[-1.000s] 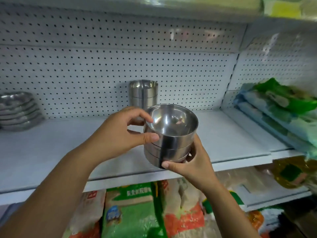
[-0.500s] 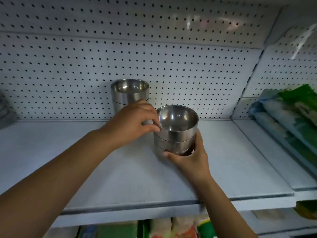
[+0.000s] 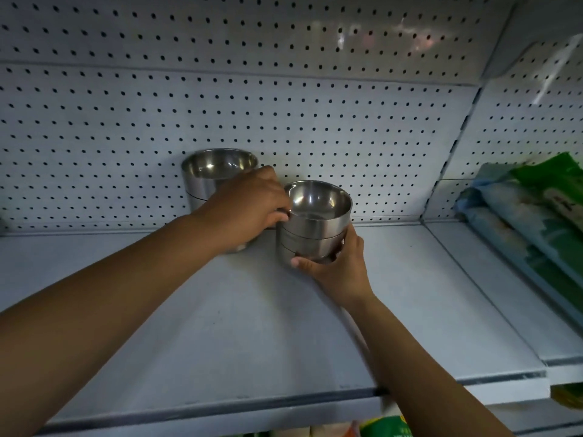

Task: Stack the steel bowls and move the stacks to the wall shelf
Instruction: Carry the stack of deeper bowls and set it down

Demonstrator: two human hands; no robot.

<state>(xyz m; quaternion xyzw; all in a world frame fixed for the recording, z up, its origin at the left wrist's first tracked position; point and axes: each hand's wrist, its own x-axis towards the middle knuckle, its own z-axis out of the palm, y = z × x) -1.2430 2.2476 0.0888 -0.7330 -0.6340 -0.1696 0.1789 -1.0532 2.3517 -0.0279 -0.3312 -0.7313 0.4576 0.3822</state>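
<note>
A stack of steel bowls [image 3: 315,228] sits deep on the white wall shelf [image 3: 220,326], close to the pegboard back. My left hand [image 3: 249,209] grips its left side near the rim. My right hand [image 3: 337,269] cups its base from the front right, thumb across the lower bowl. A second stack of steel bowls [image 3: 214,175] stands just behind and to the left, partly hidden by my left hand. Whether the held stack rests fully on the shelf I cannot tell.
Pegboard wall [image 3: 284,121] closes the back of the shelf. Plastic bags of goods [image 3: 536,216] lie on the neighbouring shelf at the right. More packaged goods [image 3: 385,428] show below the shelf's front edge [image 3: 220,408].
Both hands carried the bowl stack from in front of the shelf edge inward and back, up beside the other stack. The view has moved closer to the shelf.
</note>
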